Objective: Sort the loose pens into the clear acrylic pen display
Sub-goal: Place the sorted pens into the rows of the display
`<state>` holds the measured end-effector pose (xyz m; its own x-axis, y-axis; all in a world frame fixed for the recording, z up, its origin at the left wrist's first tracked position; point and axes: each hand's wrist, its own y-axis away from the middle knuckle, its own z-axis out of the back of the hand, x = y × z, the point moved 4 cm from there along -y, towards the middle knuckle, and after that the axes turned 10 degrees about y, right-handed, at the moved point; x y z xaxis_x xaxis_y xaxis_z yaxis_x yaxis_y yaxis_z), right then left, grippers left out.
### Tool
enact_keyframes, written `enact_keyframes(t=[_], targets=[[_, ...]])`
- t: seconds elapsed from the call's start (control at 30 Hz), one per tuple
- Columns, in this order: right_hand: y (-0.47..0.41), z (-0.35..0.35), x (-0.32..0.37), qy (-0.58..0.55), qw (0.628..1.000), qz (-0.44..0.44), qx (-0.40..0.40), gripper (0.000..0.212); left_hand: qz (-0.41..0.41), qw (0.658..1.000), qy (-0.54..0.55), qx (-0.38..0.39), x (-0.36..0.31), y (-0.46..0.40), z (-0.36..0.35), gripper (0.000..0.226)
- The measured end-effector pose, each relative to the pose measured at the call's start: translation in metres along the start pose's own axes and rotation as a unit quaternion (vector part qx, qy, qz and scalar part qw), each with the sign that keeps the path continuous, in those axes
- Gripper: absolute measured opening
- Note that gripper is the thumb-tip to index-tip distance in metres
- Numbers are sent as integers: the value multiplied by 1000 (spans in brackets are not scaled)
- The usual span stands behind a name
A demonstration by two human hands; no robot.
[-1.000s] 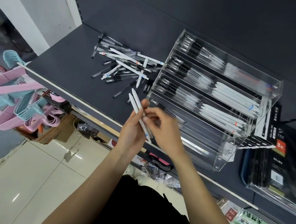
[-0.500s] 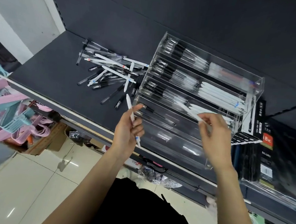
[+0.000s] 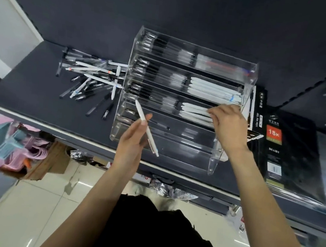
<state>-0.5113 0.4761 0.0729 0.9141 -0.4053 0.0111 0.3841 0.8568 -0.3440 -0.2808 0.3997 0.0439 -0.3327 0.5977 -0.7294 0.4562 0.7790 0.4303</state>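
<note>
Reaching into the acrylic display, the right hand pinches white pens in its third tier. The left hand grips a spare white pen before the display; loose pens lie left. Risk: crowded tier could jam, misaligning pens.

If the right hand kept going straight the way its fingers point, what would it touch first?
The right hand points leftward along a middle tier of the clear acrylic pen display. Its fingertips already seem to touch the row of white pens lying there, so those come first, though depth is hard to judge.
</note>
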Motion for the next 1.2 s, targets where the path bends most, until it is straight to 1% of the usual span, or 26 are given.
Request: enact_keyframes(t=[0.07,0.17,0.3,0.37,0.4,0.47,0.5,0.57,0.6,0.63,0.67,0.7,0.73,0.77,0.8,0.83,0.87,0.9,0.93,1.0,1.1,1.2], targets=[[-4,2,-2,1,1000,-1,24,11,-8,1000,-2,-7,5,3,-8,20],[-8,1,-5,15,997,11,71,17,-18,1000,-1,-10,14,7,-25,15],[-11,-3,-5,-26,993,14,111,20,-20,1000,-14,-11,24,6,-43,8],[-9,1,-6,-26,995,9,99,19,-25,1000,-11,-13,27,4,-50,8],[-7,6,-8,-37,996,5,77,17,-28,999,-17,-16,29,2,-53,7],[0,22,-8,-109,993,-1,33,15,-44,998,-33,-18,30,-1,-61,4],[5,29,-5,-156,987,4,33,15,-54,998,-38,-15,30,-3,-68,3],[13,38,4,-216,974,20,65,16,-69,997,-38,-3,29,-6,-84,2],[16,40,6,-225,971,21,71,17,-75,997,-36,2,28,-9,-91,2],[16,41,5,-227,972,16,63,18,-83,996,-43,8,26,-11,-99,4],[14,42,1,-223,974,4,42,17,-102,992,-73,18,24,-14,-106,9],[10,43,-5,-211,977,-13,16,17,-140,978,-156,23,23,-19,-109,14],[6,44,-13,-190,981,-32,-9,16,-199,933,-298,24,22,-25,-110,20],[2,46,-21,-159,986,-50,-33,16,-269,847,-458,11,22,-29,-110,26],[-2,46,-28,-118,990,-61,-52,16,-333,748,-574,-17,21,-32,-106,30],[-4,45,-33,-74,993,-63,-65,15,-372,678,-633,-36,19,-35,-103,34],[-4,42,-35,-36,995,-58,-69,15,-392,637,-662,-44,19,-38,-99,36],[-4,39,-36,-11,997,-49,-64,15,-406,612,-677,-42,19,-40,-97,37],[-3,34,-35,3,998,-39,-55,15,-412,595,-689,-35,22,-44,-94,37],[-1,24,-31,18,999,-19,-35,15,-421,570,-706,-17,26,-48,-89,35],[-3,13,-22,62,998,16,-9,20,-410,559,-720,2,32,-52,-88,36],[-8,7,-13,111,992,45,36,31,-408,554,-726,9,36,-51,-88,36]])
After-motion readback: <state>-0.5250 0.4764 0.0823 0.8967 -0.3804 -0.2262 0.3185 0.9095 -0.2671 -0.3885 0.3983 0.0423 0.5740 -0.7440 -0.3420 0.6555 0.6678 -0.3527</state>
